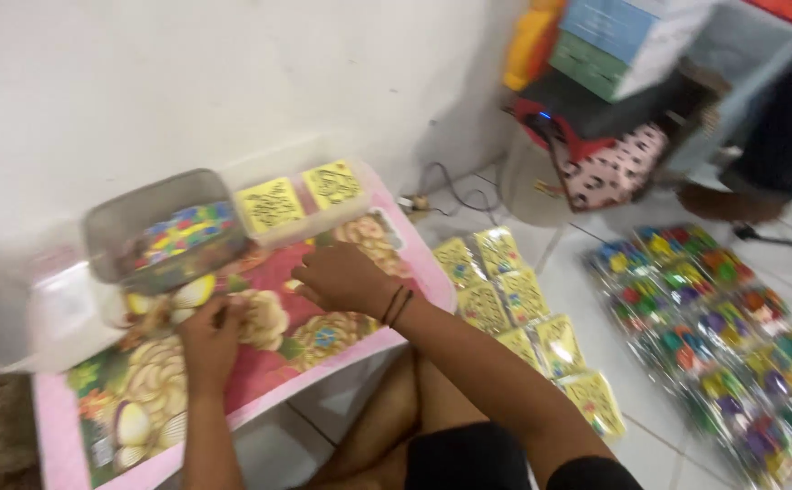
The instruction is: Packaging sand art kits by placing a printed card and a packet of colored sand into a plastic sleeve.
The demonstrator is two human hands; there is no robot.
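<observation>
Hands: left hand [210, 340] curled, grip unclear; right hand [342, 277] loosely bent, empty | low pink floral-covered worktop [305, 349] against white wall [187, 73] | two yellow patterned cards [301, 198] in clear plastic tub; one grey tray of coloured beads [165, 231]; white tiled floor [632, 381]

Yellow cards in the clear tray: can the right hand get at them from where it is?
Probably yes: the right hand lies on the table just below the yellow cards, nothing between.
</observation>
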